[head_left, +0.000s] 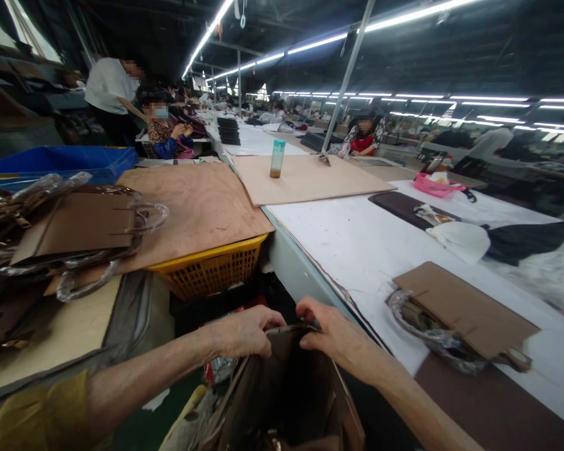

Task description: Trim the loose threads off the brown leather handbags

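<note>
A brown handbag (286,388) stands upright close to my body, its dark mouth facing up toward me. At its far rim my left hand (251,331) pinches the left corner, thumb and fingers closed over the edge. Opposite, my right hand (329,326) grips the same rim near the right corner, thumb and forefinger around it. The bag's lower part falls outside the view. On the white table to the right lies another brown handbag (470,307) with plastic-wrapped handles.
Several brown bags (84,222) are piled at left near a blue bin (61,161). A brown board (192,207) covers a yellow crate (211,269). A bottle (277,158) stands on the table's tan board (310,178). Co-workers sit and stand further back.
</note>
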Motion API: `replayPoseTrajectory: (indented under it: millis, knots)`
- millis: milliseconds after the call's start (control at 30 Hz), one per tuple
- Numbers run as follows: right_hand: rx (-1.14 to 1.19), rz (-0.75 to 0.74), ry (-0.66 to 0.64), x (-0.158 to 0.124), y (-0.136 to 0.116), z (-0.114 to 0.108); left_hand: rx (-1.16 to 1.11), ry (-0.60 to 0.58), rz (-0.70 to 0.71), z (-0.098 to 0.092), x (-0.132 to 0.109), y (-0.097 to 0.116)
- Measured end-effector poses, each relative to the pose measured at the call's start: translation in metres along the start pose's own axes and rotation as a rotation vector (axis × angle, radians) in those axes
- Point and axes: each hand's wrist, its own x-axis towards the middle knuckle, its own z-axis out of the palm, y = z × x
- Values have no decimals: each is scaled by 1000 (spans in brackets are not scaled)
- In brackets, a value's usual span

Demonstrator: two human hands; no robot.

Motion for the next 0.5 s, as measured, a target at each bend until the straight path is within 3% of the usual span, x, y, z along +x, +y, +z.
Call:
replayPoseTrajectory:
  millis: [133,500]
  knots:
    - [90,-11,21,-4,-4,2,0,8,-7,2,-5,6]
    - [47,69,37,5,-8,11,-10,39,-1,1,-5,-1]
